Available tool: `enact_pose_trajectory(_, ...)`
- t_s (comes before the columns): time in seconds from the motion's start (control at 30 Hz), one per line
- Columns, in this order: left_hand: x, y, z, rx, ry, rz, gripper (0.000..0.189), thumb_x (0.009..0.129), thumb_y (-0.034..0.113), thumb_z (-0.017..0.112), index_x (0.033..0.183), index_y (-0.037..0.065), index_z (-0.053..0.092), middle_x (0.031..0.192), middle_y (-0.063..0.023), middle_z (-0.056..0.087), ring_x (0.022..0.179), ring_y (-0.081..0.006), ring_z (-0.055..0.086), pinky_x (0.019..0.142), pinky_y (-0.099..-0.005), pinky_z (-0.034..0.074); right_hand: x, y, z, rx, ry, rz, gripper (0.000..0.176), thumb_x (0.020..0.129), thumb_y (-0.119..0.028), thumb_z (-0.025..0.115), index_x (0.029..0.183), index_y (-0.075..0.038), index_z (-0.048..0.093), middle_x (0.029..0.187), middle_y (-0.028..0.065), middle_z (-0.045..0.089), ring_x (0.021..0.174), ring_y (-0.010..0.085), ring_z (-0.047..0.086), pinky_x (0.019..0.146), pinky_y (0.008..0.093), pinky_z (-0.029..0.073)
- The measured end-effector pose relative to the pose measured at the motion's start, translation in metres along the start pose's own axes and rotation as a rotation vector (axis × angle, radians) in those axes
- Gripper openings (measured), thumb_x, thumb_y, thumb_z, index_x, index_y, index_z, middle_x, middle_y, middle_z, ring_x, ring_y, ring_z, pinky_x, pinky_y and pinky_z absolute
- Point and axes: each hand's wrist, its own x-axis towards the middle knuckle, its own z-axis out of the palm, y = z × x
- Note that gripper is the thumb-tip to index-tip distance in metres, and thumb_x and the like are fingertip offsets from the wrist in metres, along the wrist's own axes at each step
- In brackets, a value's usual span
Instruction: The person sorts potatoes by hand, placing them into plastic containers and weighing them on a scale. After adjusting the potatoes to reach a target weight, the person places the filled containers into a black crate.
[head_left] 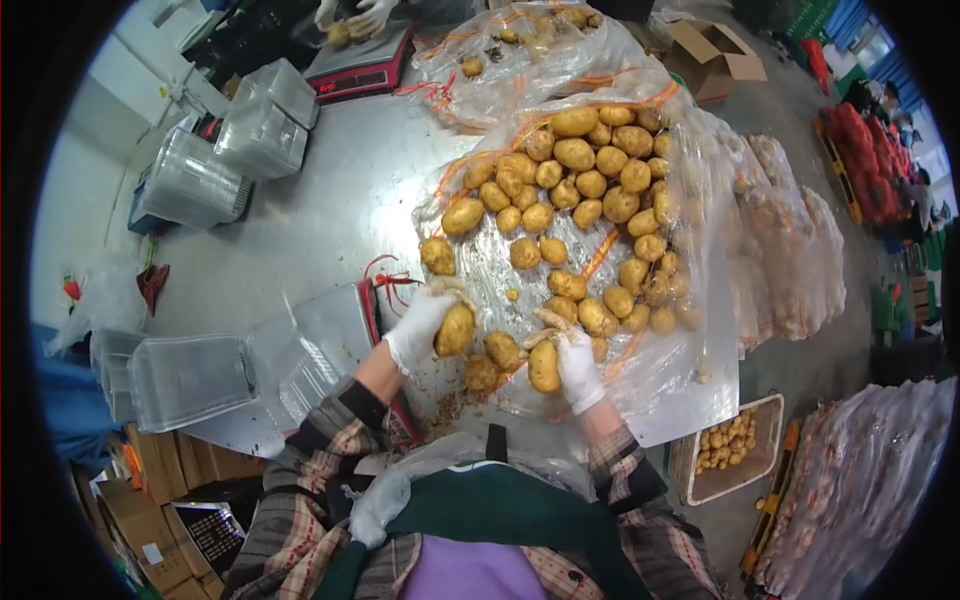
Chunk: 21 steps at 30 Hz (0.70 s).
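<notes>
My left hand (425,322), in a white glove, is closed around a potato (455,331) above the metal table. My right hand (572,360), gloved too, grips another potato (544,366) near the table's front. Two loose potatoes (502,350) lie between my hands, beside some dirt crumbs. Ahead of both hands, many potatoes (574,153) are spread on an opened clear plastic bag (490,265) with red and yellow stripes. Just left of my left hand stands a scale (365,310) with a red edge, partly covered by clear plastic trays.
Clear plastic containers (190,375) stand at left, with more stacked containers (262,135) farther back. Another person's gloved hands (368,18) work over a second red scale (355,75). A crate (740,450) of small potatoes sits low right; filled sacks (785,250) stand beyond the table.
</notes>
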Motion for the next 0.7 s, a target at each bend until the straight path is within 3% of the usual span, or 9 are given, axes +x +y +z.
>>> enact_pose_trajectory(0.07, 0.037, 0.022, -0.006, 0.031, 0.120, 0.106, 0.019, 0.088, 0.001, 0.052, 0.107, 0.002, 0.056, 0.085, -0.0100, 0.063, 0.076, -0.0200, 0.065, 0.066, -0.0312, 0.055, 0.030, -0.002, -0.017, -0.278, 0.046, -0.092, 0.030, 0.095, -0.003, 0.042, 0.120, 0.006, 0.056, 0.095, 0.0157, 0.068, 0.087, 0.0187, 0.065, 0.078, 0.0288, 0.051)
enact_pose_trajectory(0.13, 0.101, 0.029, -0.033, 0.371, 0.252, 0.334, 0.025, 0.087, 0.005, 0.052, 0.112, 0.006, 0.054, 0.087, -0.0147, 0.065, 0.074, -0.0262, 0.065, 0.069, -0.0344, 0.055, 0.081, 0.004, -0.034, -0.575, 0.158, -0.215, 0.030, 0.096, -0.006, 0.045, 0.121, 0.006, 0.055, 0.099, 0.0147, 0.068, 0.091, 0.0171, 0.064, 0.079, 0.0278, 0.050)
enact_pose_trajectory(0.23, 0.145, 0.058, -0.028, 0.991, 0.398, 0.430, 0.037, 0.084, 0.018, 0.058, 0.119, 0.006, 0.055, 0.091, -0.0181, 0.067, 0.085, -0.0313, 0.066, 0.079, -0.0362, 0.052, 0.140, -0.021, -0.029, -1.096, 0.305, -0.389, 0.035, 0.088, -0.020, 0.059, 0.119, -0.004, 0.058, 0.108, 0.0145, 0.065, 0.091, 0.0264, 0.066, 0.079, 0.0368, 0.051)
enact_pose_trajectory(0.27, 0.155, 0.064, -0.023, 1.152, 0.396, 0.349, 0.041, 0.083, 0.022, 0.059, 0.121, 0.006, 0.055, 0.095, -0.0190, 0.066, 0.090, -0.0328, 0.065, 0.082, -0.0373, 0.051, 0.156, -0.034, -0.023, -1.332, 0.351, -0.460, 0.036, 0.086, -0.023, 0.061, 0.118, -0.006, 0.059, 0.109, 0.0147, 0.064, 0.091, 0.0289, 0.066, 0.080, 0.0390, 0.051)
enact_pose_trajectory(0.4, 0.174, 0.070, 0.008, 1.655, 0.313, 0.033, 0.055, 0.080, 0.032, 0.061, 0.128, 0.007, 0.050, 0.120, -0.0220, 0.058, 0.109, -0.0355, 0.059, 0.092, -0.0411, 0.048, 0.216, -0.052, 0.005, -1.626, 0.195, -0.083, 0.046, 0.080, -0.031, 0.064, 0.122, -0.015, 0.057, 0.115, 0.0145, 0.059, 0.098, 0.0324, 0.063, 0.081, 0.0434, 0.051)
enact_pose_trajectory(0.47, 0.178, 0.064, 0.010, 1.732, 0.274, -0.009, 0.055, 0.081, 0.030, 0.060, 0.131, 0.011, 0.046, 0.121, -0.0225, 0.057, 0.111, -0.0350, 0.058, 0.094, -0.0409, 0.046, 0.238, -0.045, 0.009, -1.749, 0.088, 0.052, 0.049, 0.079, -0.033, 0.066, 0.123, -0.014, 0.055, 0.118, 0.0179, 0.058, 0.101, 0.0334, 0.063, 0.083, 0.0432, 0.052)
enact_pose_trajectory(0.57, 0.180, 0.054, -0.002, 1.744, 0.158, 0.169, 0.059, 0.080, 0.031, 0.063, 0.135, 0.018, 0.043, 0.123, -0.0236, 0.055, 0.112, -0.0355, 0.057, 0.096, -0.0401, 0.045, 0.255, -0.027, 0.013, -1.820, 0.182, 0.051, 0.052, 0.078, -0.034, 0.068, 0.122, -0.010, 0.054, 0.122, 0.0219, 0.055, 0.104, 0.0337, 0.062, 0.085, 0.0423, 0.051)
enact_pose_trajectory(0.67, 0.160, 0.062, -0.015, 1.449, 0.048, 0.308, 0.064, 0.079, 0.030, 0.067, 0.137, 0.022, 0.041, 0.125, -0.0253, 0.052, 0.113, -0.0358, 0.056, 0.096, -0.0400, 0.045, 0.248, -0.031, 0.003, -1.848, 0.118, -0.007, 0.039, 0.082, -0.022, 0.063, 0.117, -0.005, 0.057, 0.120, 0.0236, 0.056, 0.100, 0.0336, 0.065, 0.081, 0.0409, 0.053)
enact_pose_trajectory(0.7, 0.145, 0.067, -0.018, 1.310, -0.069, 0.353, 0.067, 0.082, 0.030, 0.067, 0.141, 0.024, 0.035, 0.126, -0.0233, 0.051, 0.112, -0.0332, 0.057, 0.094, -0.0390, 0.047, 0.243, -0.035, -0.006, -1.646, 0.032, -0.058, 0.038, 0.084, -0.022, 0.062, 0.117, -0.004, 0.057, 0.116, 0.0229, 0.058, 0.099, 0.0314, 0.065, 0.080, 0.0406, 0.053)
